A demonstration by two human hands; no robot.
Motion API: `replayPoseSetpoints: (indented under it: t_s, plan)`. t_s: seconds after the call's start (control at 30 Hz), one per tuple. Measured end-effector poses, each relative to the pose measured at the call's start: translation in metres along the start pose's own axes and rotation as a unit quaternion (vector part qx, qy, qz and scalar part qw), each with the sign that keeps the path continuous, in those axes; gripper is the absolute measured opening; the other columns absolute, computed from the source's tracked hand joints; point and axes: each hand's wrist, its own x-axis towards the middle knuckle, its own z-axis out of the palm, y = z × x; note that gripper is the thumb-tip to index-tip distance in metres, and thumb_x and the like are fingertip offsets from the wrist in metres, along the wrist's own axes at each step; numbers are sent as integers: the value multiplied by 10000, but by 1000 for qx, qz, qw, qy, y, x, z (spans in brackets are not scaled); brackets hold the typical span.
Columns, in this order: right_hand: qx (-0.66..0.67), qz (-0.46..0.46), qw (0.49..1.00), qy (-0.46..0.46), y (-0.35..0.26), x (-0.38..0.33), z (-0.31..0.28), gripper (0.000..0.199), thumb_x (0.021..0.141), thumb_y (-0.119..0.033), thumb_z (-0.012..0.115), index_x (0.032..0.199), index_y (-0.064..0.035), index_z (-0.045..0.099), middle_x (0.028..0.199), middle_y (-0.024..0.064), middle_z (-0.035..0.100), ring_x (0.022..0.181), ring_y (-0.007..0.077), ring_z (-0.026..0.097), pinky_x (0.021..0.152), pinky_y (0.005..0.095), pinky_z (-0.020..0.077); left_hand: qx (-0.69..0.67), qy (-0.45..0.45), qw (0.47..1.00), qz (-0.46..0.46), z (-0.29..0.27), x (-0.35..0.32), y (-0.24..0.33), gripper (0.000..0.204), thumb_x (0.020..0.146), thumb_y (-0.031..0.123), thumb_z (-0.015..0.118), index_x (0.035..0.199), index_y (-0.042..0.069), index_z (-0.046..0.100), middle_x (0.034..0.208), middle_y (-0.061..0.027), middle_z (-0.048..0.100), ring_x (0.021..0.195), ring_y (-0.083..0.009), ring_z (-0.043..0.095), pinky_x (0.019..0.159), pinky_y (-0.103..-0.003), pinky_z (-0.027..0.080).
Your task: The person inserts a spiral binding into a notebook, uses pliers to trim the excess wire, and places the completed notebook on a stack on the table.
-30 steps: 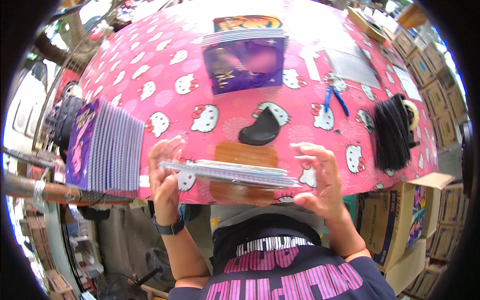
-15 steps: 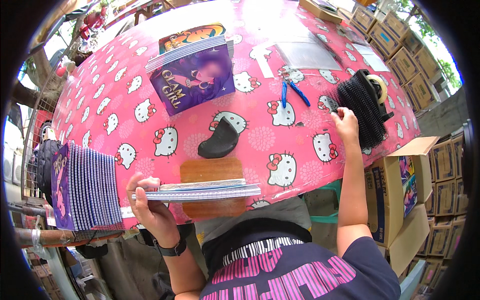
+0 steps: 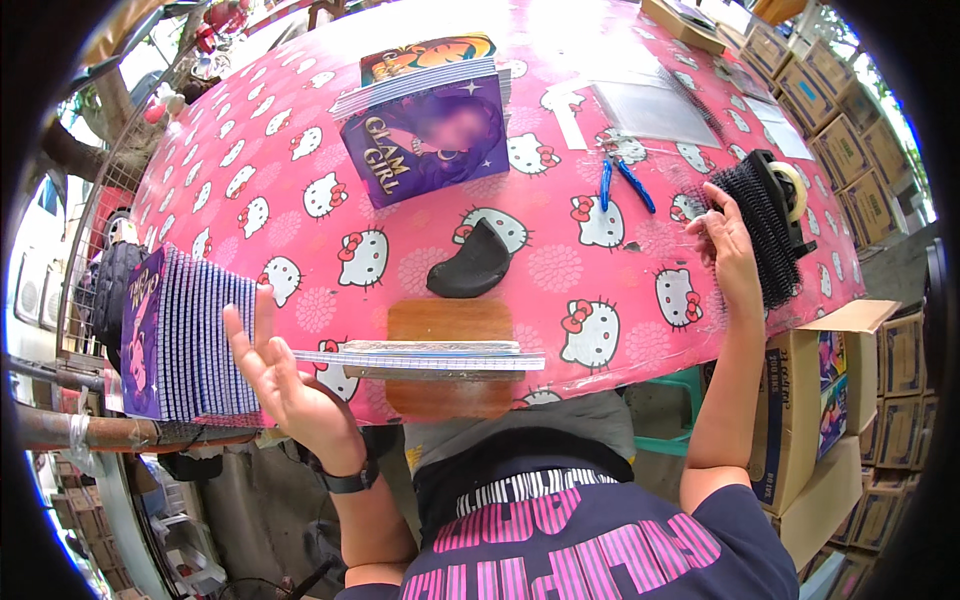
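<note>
A thin sheaf of pages, seen edge-on, lies across a brown wooden board at the table's near edge. My left hand is open beside the sheaf's left end, fingers apart and the thumb close to the page edges. Farther right, my right hand is at the left side of a bundle of black spiral binding coils. Its index finger is stretched out and the other fingers are partly curled; I see nothing held in it. Blue-handled pliers lie left of the coils.
Purple-covered spiral notebooks are stacked at the back; more notebooks stand at the left. A black curved pad lies beyond the board. Clear plastic sleeves, a tape roll and an open carton are on the right.
My left hand has let go of the sheaf, which now rests on the board, and its fingers have spread. My right hand has loosened from a pinch at the coils. The view has shifted.
</note>
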Motion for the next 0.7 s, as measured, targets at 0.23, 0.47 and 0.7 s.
replayPoseSetpoints:
  t_s: [0.23,0.47,0.7]
  plan:
    - [101,5,928,-359,-85,-86,63,349,944,2,470,1291,-21,489,783,14,568,735,97,545,671,238,445,315,-376,837,241,42,-47,34,342,809,290,711,1101,118,665,1036,10,642,1059,-170,602,1103,-528,102]
    - [7,-150,947,-283,-77,-94,85,184,861,-25,648,1044,-21,666,858,55,628,740,108,595,644,245,481,252,-333,873,251,46,-49,17,233,770,118,726,995,167,688,905,37,666,894,-141,627,1002,-405,256]
    - [4,-215,941,-262,-75,-86,90,168,808,4,694,973,-21,682,871,64,634,744,137,617,647,261,498,236,-308,880,274,48,-50,15,205,754,125,746,946,183,705,906,47,677,901,-146,629,1051,-407,226]
